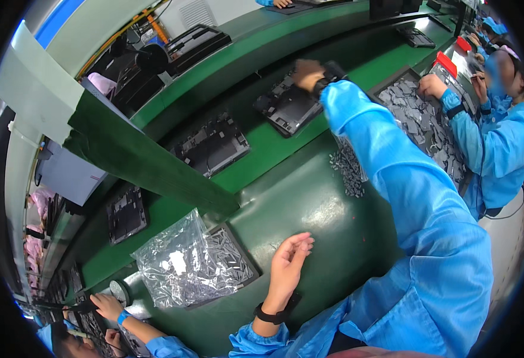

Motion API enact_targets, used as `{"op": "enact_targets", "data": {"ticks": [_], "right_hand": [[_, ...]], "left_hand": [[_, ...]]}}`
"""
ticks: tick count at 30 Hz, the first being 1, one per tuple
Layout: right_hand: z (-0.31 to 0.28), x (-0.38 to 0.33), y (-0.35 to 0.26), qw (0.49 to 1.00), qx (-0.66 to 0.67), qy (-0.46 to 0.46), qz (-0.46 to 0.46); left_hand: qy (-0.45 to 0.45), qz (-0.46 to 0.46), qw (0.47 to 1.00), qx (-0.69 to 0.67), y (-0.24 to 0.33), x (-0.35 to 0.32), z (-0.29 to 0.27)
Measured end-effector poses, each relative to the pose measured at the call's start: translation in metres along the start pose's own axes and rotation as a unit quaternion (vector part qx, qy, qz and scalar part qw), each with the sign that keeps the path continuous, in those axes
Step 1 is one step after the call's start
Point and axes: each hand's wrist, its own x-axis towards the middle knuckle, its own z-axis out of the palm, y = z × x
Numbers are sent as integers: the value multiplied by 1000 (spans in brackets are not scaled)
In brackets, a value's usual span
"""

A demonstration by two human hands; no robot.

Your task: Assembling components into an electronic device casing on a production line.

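Note:
My left hand (290,256) is above the green work surface, with a dark band at its wrist. Its thumb and fingers are drawn together; anything between them is too small to make out. My right arm, in a blue sleeve, reaches far forward. Blurred by motion, my right hand (310,75) is at the upper edge of a flat black device housing (290,109) on the green conveyor belt. Its fingers cannot be read clearly. Left of that housing lies a second black housing (211,145) with small parts fitted inside.
A tray of small grey strips (229,256), partly under a clear plastic bag (172,262), lies at left. Small dark pieces (348,170) are heaped near my right sleeve. A green-wrapped post (148,161) slants over the belt. Co-workers sit at both sides; a tray of grey pieces (417,110) is at right.

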Motion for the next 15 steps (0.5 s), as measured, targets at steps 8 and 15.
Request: {"op": "enact_targets", "data": {"ticks": [8,15], "right_hand": [[-5,8,102,980,139,-83,113],[-82,-65,90,755,623,-146,143]], "left_hand": [[-4,-58,986,-154,-1,41,27],[71,-4,961,-268,21,127,82]]}}
